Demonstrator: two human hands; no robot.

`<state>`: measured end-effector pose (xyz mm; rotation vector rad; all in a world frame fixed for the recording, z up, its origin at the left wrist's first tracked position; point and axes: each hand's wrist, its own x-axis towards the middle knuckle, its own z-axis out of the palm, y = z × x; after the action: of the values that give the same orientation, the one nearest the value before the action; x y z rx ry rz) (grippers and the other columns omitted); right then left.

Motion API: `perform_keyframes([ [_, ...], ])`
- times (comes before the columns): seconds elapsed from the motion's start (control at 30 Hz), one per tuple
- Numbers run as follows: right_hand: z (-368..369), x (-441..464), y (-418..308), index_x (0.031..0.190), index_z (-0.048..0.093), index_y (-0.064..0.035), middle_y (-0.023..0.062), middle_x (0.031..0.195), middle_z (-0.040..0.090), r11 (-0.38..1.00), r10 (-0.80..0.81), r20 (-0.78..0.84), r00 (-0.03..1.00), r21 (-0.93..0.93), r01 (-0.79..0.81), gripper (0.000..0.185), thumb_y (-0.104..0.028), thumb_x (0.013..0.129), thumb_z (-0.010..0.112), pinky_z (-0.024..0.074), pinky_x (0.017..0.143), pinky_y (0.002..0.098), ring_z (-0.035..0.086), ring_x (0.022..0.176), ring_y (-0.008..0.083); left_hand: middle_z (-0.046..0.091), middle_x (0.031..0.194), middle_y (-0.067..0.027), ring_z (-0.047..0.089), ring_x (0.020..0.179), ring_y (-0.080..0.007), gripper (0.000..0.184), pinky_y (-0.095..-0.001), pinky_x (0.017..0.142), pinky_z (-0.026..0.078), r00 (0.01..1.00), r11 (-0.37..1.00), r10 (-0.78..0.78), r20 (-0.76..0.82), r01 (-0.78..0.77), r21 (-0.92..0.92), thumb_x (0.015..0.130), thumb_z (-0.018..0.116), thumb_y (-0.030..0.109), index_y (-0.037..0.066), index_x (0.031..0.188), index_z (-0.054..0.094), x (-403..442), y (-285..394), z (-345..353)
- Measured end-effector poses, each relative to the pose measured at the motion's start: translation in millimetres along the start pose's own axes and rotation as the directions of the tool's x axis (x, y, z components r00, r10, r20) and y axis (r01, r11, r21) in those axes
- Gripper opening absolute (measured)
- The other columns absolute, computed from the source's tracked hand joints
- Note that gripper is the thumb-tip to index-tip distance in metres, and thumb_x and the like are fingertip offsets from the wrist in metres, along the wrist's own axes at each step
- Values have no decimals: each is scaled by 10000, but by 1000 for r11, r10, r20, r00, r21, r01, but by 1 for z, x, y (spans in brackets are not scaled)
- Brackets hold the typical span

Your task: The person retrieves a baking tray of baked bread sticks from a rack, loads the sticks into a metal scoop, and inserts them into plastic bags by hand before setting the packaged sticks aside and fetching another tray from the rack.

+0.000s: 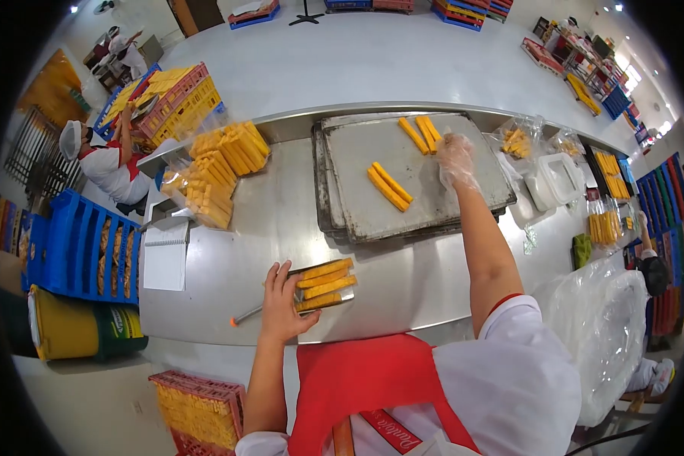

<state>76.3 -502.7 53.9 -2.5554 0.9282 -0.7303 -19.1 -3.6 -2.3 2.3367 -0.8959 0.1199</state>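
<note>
My bare left hand [283, 305] grips the left side of a small metal holder [348, 292], its thumb along the near edge. Several yellow bread-like sticks [327, 283] lie side by side in the holder. Over the far right of a large metal baking tray [357, 178], my right hand [457, 161] wears a clear plastic glove. Its fingers are bunched at a group of yellow sticks [422, 135], closed around the end of one; the glove partly hides the contact. Two more sticks [390, 187] lie together, slanted, near the middle of the tray.
Bagged sticks [220, 167] are piled at the table's far left, beside a notebook [166, 254]. A clear plastic tub [558, 181], stick bags [604, 224] and plastic sheeting [596, 327] are at right. A co-worker [114, 163] stands by stacked crates [178, 106].
</note>
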Motion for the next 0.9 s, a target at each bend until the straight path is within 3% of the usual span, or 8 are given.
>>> perform_keyframes([
  [0.03, -5, 2, -9, 1044, 731, -52, 214, 1088, 702, 1000, -4, 1, 1000, 3, 4, 260, -216, 898, 591, 525, 927, 489, 657, 1076, 397, 426, 1503, -225, 334, 1403, -496, 757, -578, 1128, 347, 1000, 1000, 4, -5, -4, 0, 590, 847, 356, 70, 1228, 558, 0, 0, 1],
  [0.1, -12, 2, -26, 1078, 734, -58, 229, 1085, 699, 997, 56, 323, 945, 39, -72, 309, -284, 936, 579, 511, 950, 460, 653, 1071, 389, 433, 1499, -222, 340, 1400, -496, 754, -579, 1123, 353, 1000, 1000, 3, -8, -3, 3, 588, 849, 359, 70, 1223, 562, 1, -1, 2],
  [0.13, -2, 0, -26, 1078, 734, -58, 229, 1085, 699, 997, 56, 331, 942, 39, -73, 309, -284, 936, 579, 511, 950, 460, 653, 1071, 389, 438, 1497, -220, 343, 1398, -496, 750, -579, 1120, 358, 1000, 1000, 3, -16, -3, 5, 587, 850, 359, 70, 1219, 567, 0, -1, 2],
  [0.2, 23, -5, -21, 1052, 744, -53, 219, 1064, 709, 946, -202, 251, 947, -201, 255, 302, -275, 939, 575, 520, 926, 467, 672, 1036, 383, 444, 1494, -218, 346, 1397, -495, 746, -578, 1117, 363, 1000, 1000, -4, -16, 4, 3, 585, 851, 359, 71, 1214, 571, -1, 0, 3],
  [0.43, -30, -53, -51, 1024, 744, -16, 237, 1025, 707, 989, -68, 219, 973, -111, 94, 282, -234, 926, 595, 541, 881, 447, 692, 992, 380, 439, 1499, -210, 341, 1399, -493, 764, -568, 1124, 358, 1000, 1000, -6, -11, 6, 3, 581, 858, 352, 75, 1229, 564, 0, 0, 2],
  [0.57, -80, -118, -85, 1099, 719, -5, 232, 1011, 698, 994, -103, 606, 789, 28, 109, 372, -318, 920, 628, 545, 844, 457, 693, 955, 376, 439, 1496, -211, 343, 1397, -493, 771, -568, 1128, 353, 1000, 1000, -1, -23, 1, -8, 575, 861, 341, 74, 1233, 563, 0, 0, 2],
  [0.67, -14, -152, -47, 1256, 649, -45, 222, 1012, 667, 934, -324, 296, 898, -49, 353, 442, -327, 918, 619, 543, 813, 492, 681, 887, 393, 437, 1497, -213, 342, 1396, -494, 775, -567, 1131, 349, 999, 1000, 19, -33, -19, 10, 569, 862, 332, 72, 1235, 561, -1, 0, 3],
  [0.9, -20, -161, -42, 1163, 621, -73, 214, 1126, 628, 885, -463, 262, 847, 91, 456, 334, -153, 853, 719, 546, 783, 499, 642, 964, 411, 449, 1487, -200, 335, 1407, -478, 734, -555, 1137, 350, 1000, 1000, 17, -21, -16, 6, 587, 850, 331, 63, 1224, 602, -2, 1, 0],
])
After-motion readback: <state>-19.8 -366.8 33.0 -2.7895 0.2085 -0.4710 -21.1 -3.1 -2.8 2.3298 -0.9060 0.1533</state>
